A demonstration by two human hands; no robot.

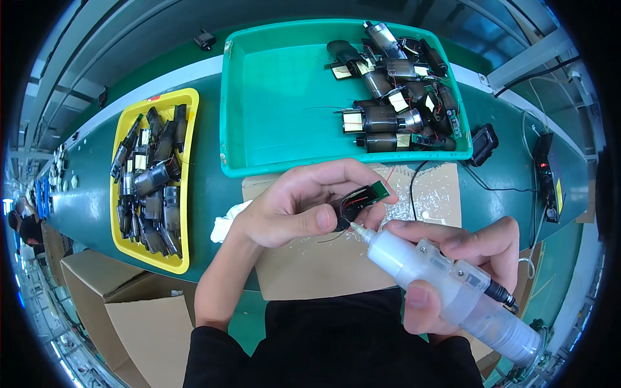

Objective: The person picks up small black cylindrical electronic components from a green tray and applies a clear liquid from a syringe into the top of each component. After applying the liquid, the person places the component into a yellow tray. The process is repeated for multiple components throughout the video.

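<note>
My left hand (304,207) is closed around a small black housing (352,205). A green circuit board (380,189) shows at the housing's end, with thin red and black wires loose around it. In my right hand (479,249) lies a white glue dispenser (394,253) with a translucent barrel and a black cable plug on its side. Its narrow nozzle points up and left, right at the lower edge of the black housing; whether the tip touches cannot be made out. Both hands are above a cardboard sheet (310,275) speckled with white bits.
Beyond the cardboard is a green tray (278,165), its right half piled with dark cylindrical parts. A yellow tray (188,226) of similar parts stands left. A crumpled white cloth (226,223) lies by my left wrist. At right are a black power unit (546,174) and cables; lower left, a cardboard box (149,330).
</note>
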